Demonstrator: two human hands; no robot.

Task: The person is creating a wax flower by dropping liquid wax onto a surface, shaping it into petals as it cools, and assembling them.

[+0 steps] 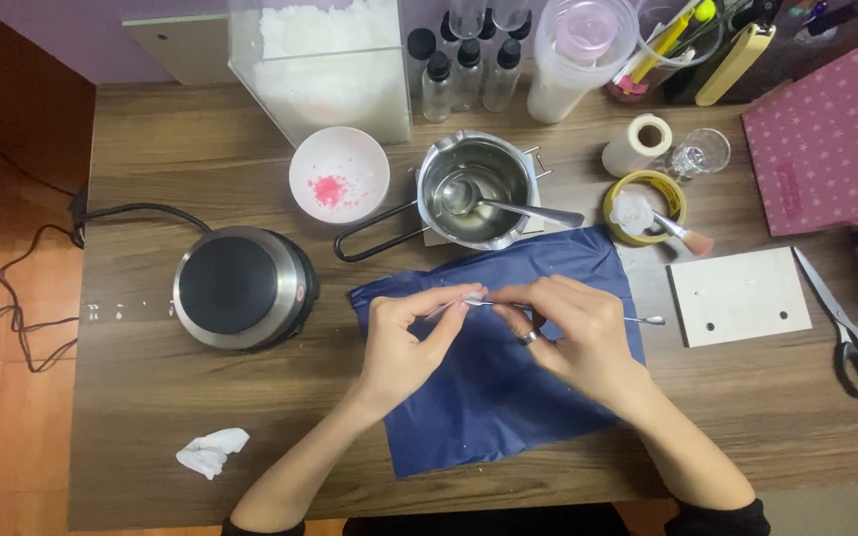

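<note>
Two hands meet over the dark blue sheet of paper [508, 397] near the table's front edge. The left hand [404, 342] pinches a small white bit [473, 298] between thumb and forefinger, at the tip of a thin metal rod with a small spoon end [647, 320]. The right hand [573, 333], a ring on one finger, closes thumb and fingertips around the rod's middle; the spoon end sticks out past it toward the table's right edge.

Just behind the sheet: a small steel saucepan with a black wire handle [474, 189], a steel spoon [508, 203] resting inside. Left of it, a white bowl with pink flakes [340, 174]. A round black electric hotplate [240, 286] sits toward the left edge, its cord running off the table. A crumpled white tissue [213, 452] lies near the front left corner.

To the right of the sheet: a white rectangular board with holes [742, 296] and black-handled scissors [851, 333]. A roll of yellow tape [645, 206] holds a small brush [685, 236].

Risks, as judged: the white bit is tiny and lightly pinched, so a slip could drop it onto the sheet or wood. The rod's free end could catch the board's edge if swung. The saucepan handle overhangs the sheet's back corner; a knock would tip its contents.
</note>
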